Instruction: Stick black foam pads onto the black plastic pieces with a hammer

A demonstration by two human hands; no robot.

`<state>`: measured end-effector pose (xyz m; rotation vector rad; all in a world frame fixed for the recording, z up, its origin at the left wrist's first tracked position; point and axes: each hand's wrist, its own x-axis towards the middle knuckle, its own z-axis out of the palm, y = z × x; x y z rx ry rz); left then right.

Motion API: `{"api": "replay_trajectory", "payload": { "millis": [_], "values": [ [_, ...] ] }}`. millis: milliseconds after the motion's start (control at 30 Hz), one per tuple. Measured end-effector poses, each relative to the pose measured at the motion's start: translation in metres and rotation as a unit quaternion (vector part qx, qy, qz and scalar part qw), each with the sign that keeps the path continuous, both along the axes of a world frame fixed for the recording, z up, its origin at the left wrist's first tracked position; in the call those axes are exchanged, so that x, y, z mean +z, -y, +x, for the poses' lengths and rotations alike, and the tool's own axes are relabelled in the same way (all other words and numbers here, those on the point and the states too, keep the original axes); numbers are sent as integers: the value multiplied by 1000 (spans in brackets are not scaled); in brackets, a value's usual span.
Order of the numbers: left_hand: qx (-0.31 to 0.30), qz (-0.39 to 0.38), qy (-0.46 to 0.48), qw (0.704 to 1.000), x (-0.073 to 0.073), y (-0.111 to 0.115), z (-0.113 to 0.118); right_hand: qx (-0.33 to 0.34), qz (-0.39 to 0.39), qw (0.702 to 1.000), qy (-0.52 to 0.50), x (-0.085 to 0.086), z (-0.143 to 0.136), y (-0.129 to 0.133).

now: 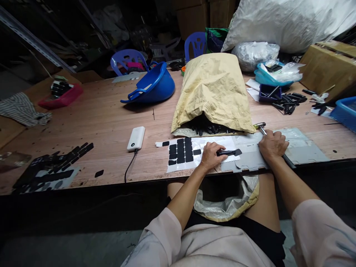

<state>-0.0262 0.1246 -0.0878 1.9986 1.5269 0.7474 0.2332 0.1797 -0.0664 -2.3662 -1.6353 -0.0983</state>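
Note:
My left hand point(213, 155) is closed on a slim black pen-like part point(226, 152), pinched between thumb and fingers at the table's front edge. The part's right end meets a small black rounded patch point(238, 152). A white backing sheet point(203, 140) lies under this hand, and rows of black stickers point(180, 151) are on its left portion. My right hand point(274, 145) grips a small hammer point(289, 161), whose metal head with a yellowish end points away to the left and whose dark handle comes out below the hand. Beneath lies a grey board point(303, 146).
A yellow sack point(215, 85) full of black parts lies just beyond the sheet. Left stand a white power bank point(136, 138) with a cable and a blue basin point(155, 87). Black pieces point(290, 100) lie at right. An open bag point(226, 207) sits on my lap.

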Motion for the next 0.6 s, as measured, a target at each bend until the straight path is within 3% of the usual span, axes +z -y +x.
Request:
{"api": "replay_trajectory", "payload": {
  "millis": [100, 267, 433, 600],
  "values": [
    [0, 6, 11, 1000, -2, -2, -3, 19, -13, 1000, -17, 14, 8, 5],
    [16, 8, 19, 1000, -4, -2, -2, 101, 86, 982, -137, 26, 1, 46],
    [20, -17, 21, 999, 1, 0, 0, 203, 128, 928, -285, 12, -37, 104],
    [23, -40, 10, 999, 5, 0, 3, 247, 127, 908, -315, -4, -63, 127]
  ]
}}
